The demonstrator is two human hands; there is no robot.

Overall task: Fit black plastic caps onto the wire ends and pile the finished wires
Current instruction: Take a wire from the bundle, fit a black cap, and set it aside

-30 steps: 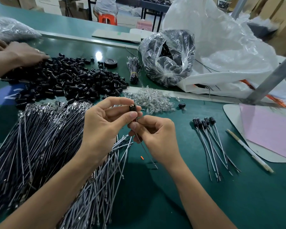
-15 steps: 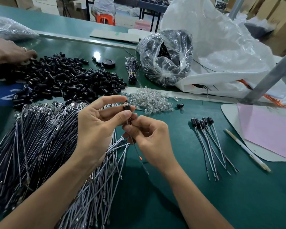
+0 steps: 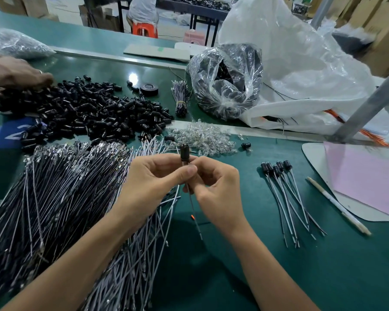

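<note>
I see the thin grey wire (image 3: 194, 218) hanging slack below the small black plastic cap (image 3: 185, 152). It's light and limp, so I'd grip close under the cap or it buckles. The right hand (image 3: 216, 187), fingers curled, pinches the wire just below the cap. The left hand (image 3: 153, 176) pinches the cap's base, thumb against forefinger. The cap looks rigid and slick. The finished capped wires (image 3: 285, 191) lie right of the cap, and the heap of loose black caps (image 3: 88, 111) sits beyond it to the left.

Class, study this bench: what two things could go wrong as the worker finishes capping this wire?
The cap is only pinched by the left hand, the wire by the right hand; it could slip or seat crooked. The wire's tail hangs beside the uncapped wires and might snag them.
</note>
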